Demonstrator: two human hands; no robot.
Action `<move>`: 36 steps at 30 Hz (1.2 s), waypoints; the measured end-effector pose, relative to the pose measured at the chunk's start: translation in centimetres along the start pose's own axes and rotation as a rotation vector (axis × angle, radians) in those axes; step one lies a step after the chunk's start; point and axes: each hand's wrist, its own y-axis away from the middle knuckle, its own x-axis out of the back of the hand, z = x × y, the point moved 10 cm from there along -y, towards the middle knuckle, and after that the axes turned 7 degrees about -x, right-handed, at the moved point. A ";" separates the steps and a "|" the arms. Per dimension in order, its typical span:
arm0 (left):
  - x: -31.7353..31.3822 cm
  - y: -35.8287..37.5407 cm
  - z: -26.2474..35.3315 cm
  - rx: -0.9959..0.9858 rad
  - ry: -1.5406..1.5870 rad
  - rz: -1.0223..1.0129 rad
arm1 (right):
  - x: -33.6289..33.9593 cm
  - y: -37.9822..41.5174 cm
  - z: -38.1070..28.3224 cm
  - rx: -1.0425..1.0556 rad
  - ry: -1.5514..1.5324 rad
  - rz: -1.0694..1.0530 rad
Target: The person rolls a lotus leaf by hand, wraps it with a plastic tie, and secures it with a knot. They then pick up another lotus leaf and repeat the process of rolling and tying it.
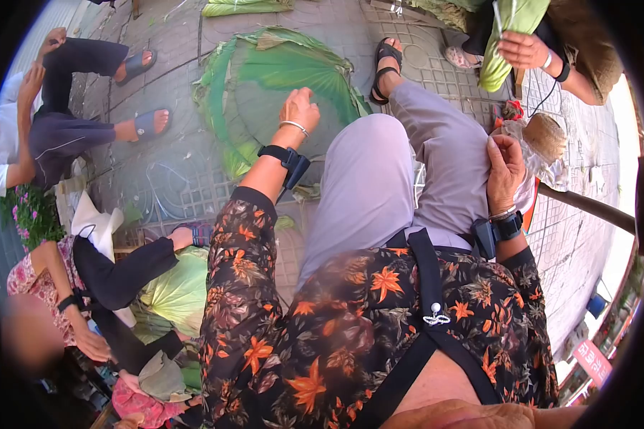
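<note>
My left hand (pixel 300 112) is raised over the large green leaves (pixel 293 64) spread on the paving, its fingers curled together; whatever they may hold is too small to make out. A silver bangle and a black wrist device sit below it. Beside my bent knee, my right hand (pixel 506 166) has thumb and fingertips drawn together near the grey trousers (pixel 444 143), and nothing can be made out between them. The leaves lie in a wide, overlapping round with a torn, folded edge.
A co-worker's hand (pixel 524 50) holds a green leaf bundle (pixel 504 43) at the upper right. People sit at the left, one beside a pale green bundle (pixel 179 293). A woven basket-like object (pixel 545 137) and a dark pole (pixel 587 207) are at my right.
</note>
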 end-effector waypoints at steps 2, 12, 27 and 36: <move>-0.7 -1.2 1.7 -0.079 -0.023 -0.035 | 0.3 0.2 0.6 -0.048 0.065 0.032; -6.1 -8.2 3.4 -0.246 -0.277 -0.304 | 0.1 0.3 0.2 -0.064 0.042 0.057; -7.6 -8.0 1.8 -0.351 -0.361 -0.256 | 1.1 0.4 1.3 -0.120 0.075 0.102; -9.0 -8.9 2.7 -0.365 -0.418 -0.242 | 1.3 0.3 1.4 -0.117 0.061 0.102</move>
